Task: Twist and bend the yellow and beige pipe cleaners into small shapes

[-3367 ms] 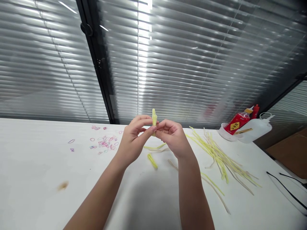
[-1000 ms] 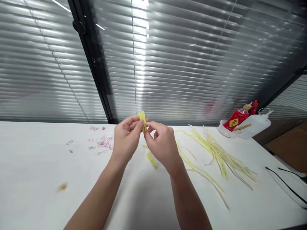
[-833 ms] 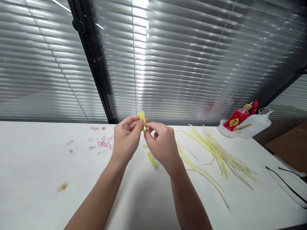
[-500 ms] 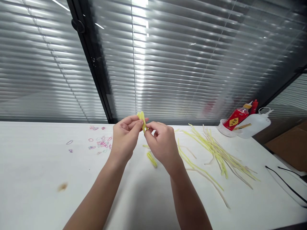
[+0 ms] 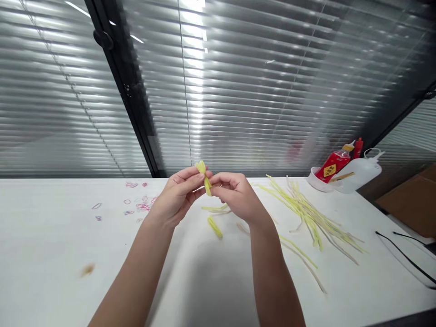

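Note:
Both hands meet above the white table [image 5: 51, 254], pinching a small folded bundle of yellow-green strips [image 5: 204, 176]. My left hand [image 5: 175, 200] grips it from the left with thumb and fingers closed. From the right, my right hand [image 5: 236, 196] pinches the same bundle, fingers curled. The bundle's top pokes up above the fingertips. A short folded yellow-green piece [image 5: 215, 227] lies on the table just below the hands. Loose long strips [image 5: 308, 218] spread out to the right.
Several small coloured rubber bands [image 5: 138, 205] lie scattered at the back left. At the back right stand a red glue bottle [image 5: 332, 164] in a small dish and a white squeeze bottle [image 5: 361, 171]. Black cables [image 5: 403, 261] run along the right edge. Window blinds rise behind.
My right hand has turned its wrist, so its back faces up more. The bundle has tilted slightly. The camera view has shifted a little.

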A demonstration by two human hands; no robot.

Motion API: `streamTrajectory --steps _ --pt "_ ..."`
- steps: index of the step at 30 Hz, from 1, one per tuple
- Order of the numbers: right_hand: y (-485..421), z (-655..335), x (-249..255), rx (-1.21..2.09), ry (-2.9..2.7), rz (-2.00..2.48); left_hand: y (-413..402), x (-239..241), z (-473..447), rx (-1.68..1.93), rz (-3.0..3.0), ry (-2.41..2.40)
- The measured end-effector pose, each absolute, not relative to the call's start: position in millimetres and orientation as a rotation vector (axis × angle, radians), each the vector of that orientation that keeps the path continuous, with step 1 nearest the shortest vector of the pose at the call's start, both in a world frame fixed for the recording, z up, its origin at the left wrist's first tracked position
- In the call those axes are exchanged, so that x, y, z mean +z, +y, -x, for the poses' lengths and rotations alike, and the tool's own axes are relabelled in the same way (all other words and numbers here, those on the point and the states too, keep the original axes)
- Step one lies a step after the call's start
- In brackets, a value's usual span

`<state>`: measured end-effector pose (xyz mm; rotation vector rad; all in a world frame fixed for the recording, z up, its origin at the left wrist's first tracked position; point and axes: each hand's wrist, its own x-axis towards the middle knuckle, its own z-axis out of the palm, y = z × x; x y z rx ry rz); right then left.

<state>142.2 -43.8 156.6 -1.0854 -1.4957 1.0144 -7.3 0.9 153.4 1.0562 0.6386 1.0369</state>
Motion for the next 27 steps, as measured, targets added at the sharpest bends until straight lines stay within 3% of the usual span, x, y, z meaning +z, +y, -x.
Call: streamTrajectory --steps 9,14,27 --pt "-42 -141 153 1.063 -1.466 1.120 5 147 0 1.269 -0.926 0.632" --pt "-43 -132 151 0.934 -1.436 1.156 4 146 -5 1.365 -0.926 0.638" --pt "-42 -127 150 0.798 -1.389 1.212 -1 149 -4 1.317 -0.953 0.662"
